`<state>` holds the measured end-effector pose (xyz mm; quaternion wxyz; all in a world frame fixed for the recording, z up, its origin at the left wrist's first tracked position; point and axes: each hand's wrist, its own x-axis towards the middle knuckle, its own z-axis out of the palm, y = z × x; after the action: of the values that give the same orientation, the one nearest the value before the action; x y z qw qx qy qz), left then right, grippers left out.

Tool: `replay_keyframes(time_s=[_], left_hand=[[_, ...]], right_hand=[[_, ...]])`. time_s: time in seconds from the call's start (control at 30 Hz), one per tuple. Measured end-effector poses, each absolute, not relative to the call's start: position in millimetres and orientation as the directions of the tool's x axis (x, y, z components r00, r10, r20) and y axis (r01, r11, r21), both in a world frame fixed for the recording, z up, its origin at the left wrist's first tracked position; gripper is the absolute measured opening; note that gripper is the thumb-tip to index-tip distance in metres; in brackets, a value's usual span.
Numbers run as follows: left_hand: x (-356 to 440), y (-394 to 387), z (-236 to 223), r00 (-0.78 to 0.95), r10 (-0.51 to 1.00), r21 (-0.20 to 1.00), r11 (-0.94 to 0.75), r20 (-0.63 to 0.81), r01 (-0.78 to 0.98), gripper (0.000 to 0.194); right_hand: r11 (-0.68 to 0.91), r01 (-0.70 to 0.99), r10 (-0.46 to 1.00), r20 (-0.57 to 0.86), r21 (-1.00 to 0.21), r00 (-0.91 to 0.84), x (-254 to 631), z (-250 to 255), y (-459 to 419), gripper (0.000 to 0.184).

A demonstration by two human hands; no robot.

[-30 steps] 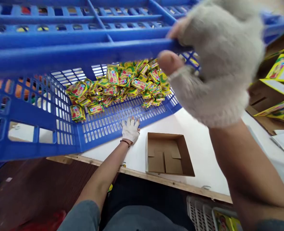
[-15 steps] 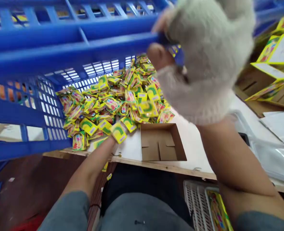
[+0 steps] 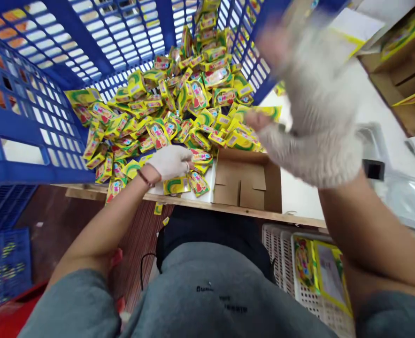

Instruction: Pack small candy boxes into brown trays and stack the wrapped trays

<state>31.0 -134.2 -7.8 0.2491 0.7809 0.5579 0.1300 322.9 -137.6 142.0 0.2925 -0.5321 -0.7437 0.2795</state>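
White tabletop [image 3: 302,197], gloved hands [image 3: 170,163] [image 3: 313,103] well apart

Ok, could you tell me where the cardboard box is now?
In the head view, the cardboard box sits at the white table's near edge, right of the left gloved hand, with the heap of yellow sachets against its far side.

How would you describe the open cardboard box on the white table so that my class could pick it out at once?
Find the big blue plastic crate tipped over the white table, with yellow packets spilling from it. Just below that heap, near the table's front edge, sits a shallow open cardboard box. Unlike the cartons at the top right, it shows no yellow print, only plain brown flaps folded across its floor.
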Motion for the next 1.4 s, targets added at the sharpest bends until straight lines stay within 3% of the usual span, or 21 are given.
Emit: replay_keyframes(time_s=[0.07,0.13,0.23,0.3,0.4,0.47,0.53,0.6,0.7,0.8,0.87,1.0,1.07,1.13,1.2,1.3,1.4], left_hand=[[39.0,-158.1,-8.7,0.620,0.768,0.441,-0.506,-0.160,0.741,0.010],[49.7,-175.9,-18.4,0.733,0.664,0.331,-0.666,-0.146,0.669,0.024],[63.0,-181.3,-42.0,0.750,0.655,0.171,-0.731,-0.092,0.660,0.032],[64.8,-174.3,-54.3,0.735,0.675,0.155,-0.721,-0.064,0.676,0.024],[53.5,-165.6,-57.3,0.641,0.768,0.271,-0.618,0.008,0.737,0.018],[42.2,-168.2,-50.7,0.464,0.882,0.446,-0.451,0.088,0.773,0.020],[36.3,-176.4,-41.6,0.192,0.970,0.685,-0.241,0.149,0.687,0.026],[41.8,-185.5,-32.6,-0.014,0.989,0.853,-0.122,0.149,0.507,0.035],[70.9,-194.4,-21.4,-0.026,1.000,0.989,0.000,0.004,0.146,0.045],[109.3,-198.5,-13.5,0.129,0.971,0.948,0.226,-0.201,-0.224,0.057],[130.7,-200.7,-10.4,0.193,0.948,0.897,0.306,-0.254,-0.319,0.062],[153.6,-203.2,-8.6,0.245,0.953,0.946,0.234,-0.177,-0.225,0.047],[156.3,-201.8,-9.1,0.228,0.974,1.000,0.004,-0.001,-0.010,0.033],[156.1,-198.6,-10.8,0.231,0.949,0.938,-0.268,0.217,0.219,0.022],[155.9,-194.9,-14.4,0.250,0.908,0.852,-0.406,0.336,0.331,0.022],[158.0,-192.0,-22.1,0.272,0.886,0.842,-0.448,0.375,0.300,0.038],[160.8,-195.3,-28.2,0.222,0.864,0.835,-0.498,0.453,0.235,0.042]], right_hand=[[0.616,0.512,0.754,0.261,-0.599,-0.603,354.6,91.9,-169.6,0.032],[0.685,0.506,0.642,0.107,-0.524,-0.759,375.1,38.4,-195.5,0.030],[0.599,0.714,0.656,-0.289,-0.363,-0.697,381.6,-15.0,-221.4,0.027],[0.555,0.789,0.666,-0.427,-0.264,-0.612,376.5,-24.4,-228.6,0.029],[0.516,0.833,0.658,-0.530,-0.199,-0.535,373.3,-15.3,-228.0,0.033],[0.493,0.854,0.650,-0.583,-0.166,-0.488,378.6,-8.6,-224.8,0.031],[0.479,0.863,0.641,-0.608,-0.161,-0.469,385.8,-7.8,-221.8,0.029],[0.478,0.854,0.627,-0.601,-0.206,-0.496,390.5,-11.5,-220.0,0.029],[0.468,0.811,0.644,-0.492,-0.351,-0.585,389.6,-16.2,-218.1,0.033],[0.354,0.743,0.813,-0.207,-0.567,-0.545,382.4,-11.8,-213.5,0.038],[0.248,0.655,0.918,-0.042,-0.714,-0.393,375.3,-4.4,-208.0,0.039],[0.091,0.391,0.970,-0.008,-0.916,-0.244,362.5,11.8,-193.7,0.055],[0.022,0.268,0.981,-0.031,-0.963,-0.191,363.0,17.2,-185.2,0.066],[-0.109,0.158,0.979,-0.133,-0.981,-0.155,369.6,19.6,-176.7,0.071],[-0.298,0.074,0.927,-0.307,-0.952,-0.213,379.4,19.2,-170.3,0.071],[-0.452,0.045,0.826,-0.438,-0.891,-0.355,389.0,15.6,-169.8,0.059],[-0.362,0.025,0.862,-0.345,-0.932,-0.371,384.5,10.8,-180.4,0.065]])
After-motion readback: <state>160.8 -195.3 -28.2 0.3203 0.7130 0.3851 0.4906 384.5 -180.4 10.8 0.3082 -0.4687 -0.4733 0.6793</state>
